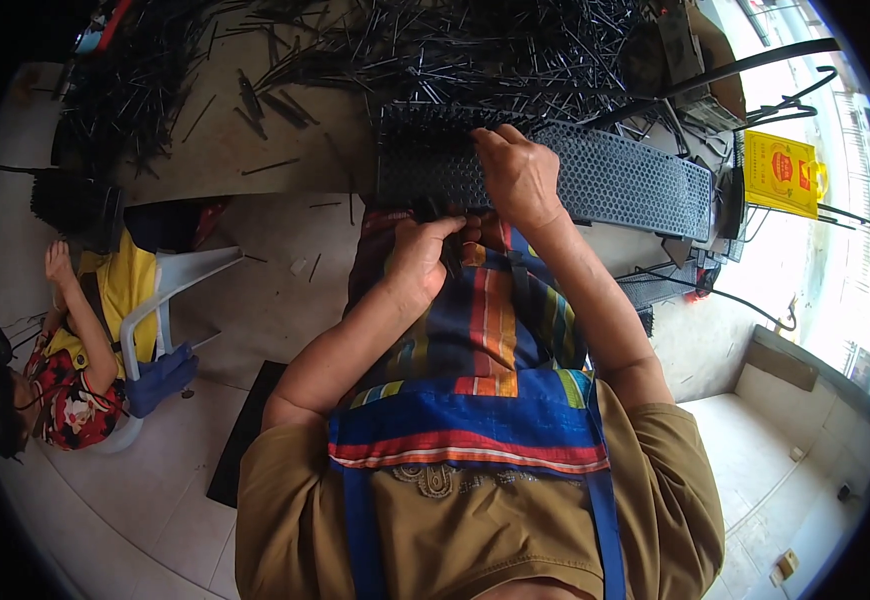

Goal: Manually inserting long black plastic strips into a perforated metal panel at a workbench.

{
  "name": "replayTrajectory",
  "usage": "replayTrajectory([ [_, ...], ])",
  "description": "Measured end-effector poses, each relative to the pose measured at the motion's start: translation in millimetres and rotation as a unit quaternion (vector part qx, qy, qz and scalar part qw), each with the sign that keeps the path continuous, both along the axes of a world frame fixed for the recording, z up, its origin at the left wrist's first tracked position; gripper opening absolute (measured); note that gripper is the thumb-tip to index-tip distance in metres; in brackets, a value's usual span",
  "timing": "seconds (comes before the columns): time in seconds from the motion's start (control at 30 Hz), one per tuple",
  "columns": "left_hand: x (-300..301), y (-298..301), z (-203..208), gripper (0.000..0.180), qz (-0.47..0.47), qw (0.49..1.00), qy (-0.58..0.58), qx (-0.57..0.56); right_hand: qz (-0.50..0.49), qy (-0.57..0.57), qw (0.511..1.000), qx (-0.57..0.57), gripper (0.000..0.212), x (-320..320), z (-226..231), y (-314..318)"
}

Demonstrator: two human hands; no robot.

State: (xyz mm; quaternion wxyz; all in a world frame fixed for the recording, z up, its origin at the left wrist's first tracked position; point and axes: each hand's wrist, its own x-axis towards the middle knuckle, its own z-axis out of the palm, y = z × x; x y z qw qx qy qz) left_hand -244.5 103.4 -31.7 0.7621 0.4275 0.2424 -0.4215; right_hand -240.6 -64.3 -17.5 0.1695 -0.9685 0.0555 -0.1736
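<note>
Across my lap lies a long dark tray [615,172] with rows of small round holes. Its left end looks darker, with black pieces [420,138] packed over the holes. My right hand [520,178] is above the tray, its fingertips pinched close to the holes; whatever they hold is too small to make out. Near the tray's front edge, my left hand [421,258] is closed round a small bunch of thin black sticks [429,207], whose ends show past the thumb.
Heaps of thin black sticks [515,50] cover the table [225,140] behind the tray. A cardboard box [712,60], black curved rods [745,62] and a yellow bag [781,174] are at the right. Another person [70,370] sits at the left beside a plastic chair [145,320].
</note>
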Motion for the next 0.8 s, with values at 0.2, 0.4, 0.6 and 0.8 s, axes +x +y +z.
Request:
replayTrajectory([
  [0.2, -0.7, -1.8, -0.7, 0.009, -0.004, 1.000, -0.004, -0.005, 0.017, -0.061, 0.996, 0.055, 0.021, -19.0, 0.6, -1.1],
  [0.4, -2.0, -15.9, 9.9, 0.009, -0.039, 0.998, -0.044, -0.023, -0.083, 0.066, 0.808, 0.579, 0.022, -42.4, -20.1, -2.6],
  [0.6, 1.7, -29.4, 10.8, 0.005, -0.017, 0.999, -0.025, 0.015, -0.163, -0.121, 0.766, 0.610, 0.018, -39.6, -8.5, -21.2],
  [0.8, -3.4, -36.9, 4.7, 0.006, -0.042, 0.999, -0.007, 0.004, -0.152, -0.224, 0.884, 0.380, 0.014, -14.9, -9.3, -42.1],
])
